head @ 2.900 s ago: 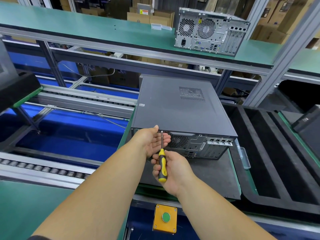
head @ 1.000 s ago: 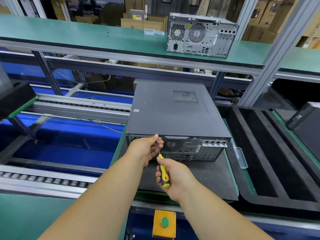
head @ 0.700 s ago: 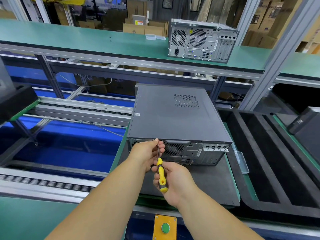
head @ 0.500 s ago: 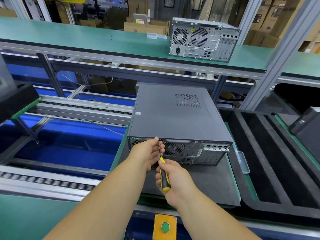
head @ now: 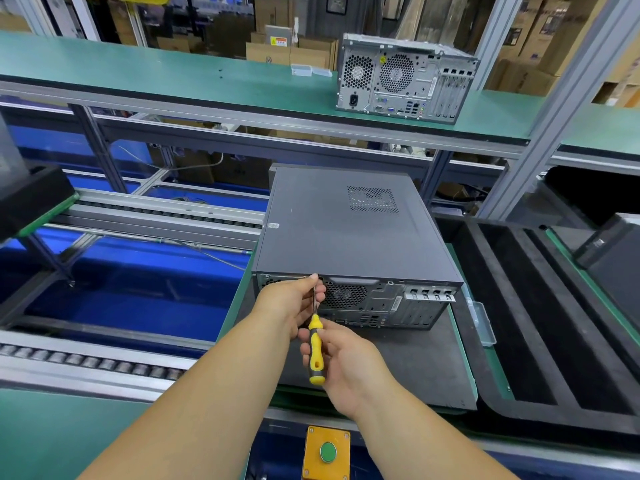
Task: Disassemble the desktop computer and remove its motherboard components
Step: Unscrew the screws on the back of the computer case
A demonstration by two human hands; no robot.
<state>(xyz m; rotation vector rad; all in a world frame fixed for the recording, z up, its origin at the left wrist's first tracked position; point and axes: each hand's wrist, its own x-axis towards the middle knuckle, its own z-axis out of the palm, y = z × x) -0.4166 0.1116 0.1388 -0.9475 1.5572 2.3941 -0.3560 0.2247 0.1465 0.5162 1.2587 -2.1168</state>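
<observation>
My right hand (head: 341, 358) grips the screwdriver (head: 316, 348); my left hand (head: 294, 303) pinches its shaft at the computer case (head: 349, 230) rear. Beside it: black foam tray (head: 540, 306), second case (head: 405, 77) on green shelf (head: 138, 74), green button box (head: 326, 452).

text: none legible | cardboard box (head: 277, 41) label: too blurred (red/yellow sticker) | desktop computer (head: 349, 230) sticker: unreadable

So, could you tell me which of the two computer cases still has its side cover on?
The dark grey case under the hands, lying flat on the black mat; the silver case on the upper shelf shows bare metal.
</observation>
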